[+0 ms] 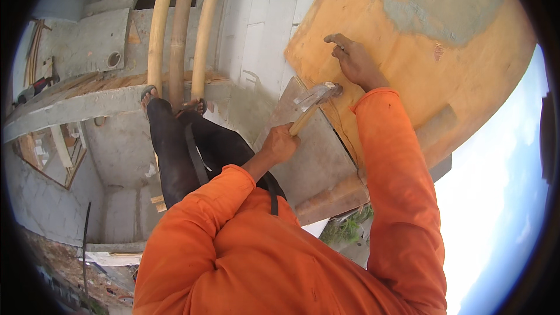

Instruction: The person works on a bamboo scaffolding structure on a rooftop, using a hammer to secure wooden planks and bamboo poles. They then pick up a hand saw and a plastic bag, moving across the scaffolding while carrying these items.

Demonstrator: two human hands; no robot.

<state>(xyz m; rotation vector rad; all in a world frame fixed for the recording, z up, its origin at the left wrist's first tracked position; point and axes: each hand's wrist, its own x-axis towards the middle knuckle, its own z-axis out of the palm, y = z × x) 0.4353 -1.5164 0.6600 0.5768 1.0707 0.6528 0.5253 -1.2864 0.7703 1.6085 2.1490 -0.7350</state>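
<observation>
My left hand (280, 143) is wrapped round the wooden handle of a claw hammer (304, 119). The hammer's metal head points up and to the right, over the seam between a large orange-yellow plywood sheet (402, 76) and a smaller grey-brown board (312, 160). My right hand (354, 63) hovers over or rests on the plywood near its left edge; I cannot tell which. Its index finger stretches to the left, with the thumb apart below it, and nothing shows between them. The other fingers are partly hidden.
My feet stand on bamboo poles (178, 41) beside a concrete ledge (87, 105), with a drop to a lower room on the left. Grey cement (446, 3) is smeared on the plywood's far part. A wooden batten (332, 193) edges the smaller board. Open sky lies right.
</observation>
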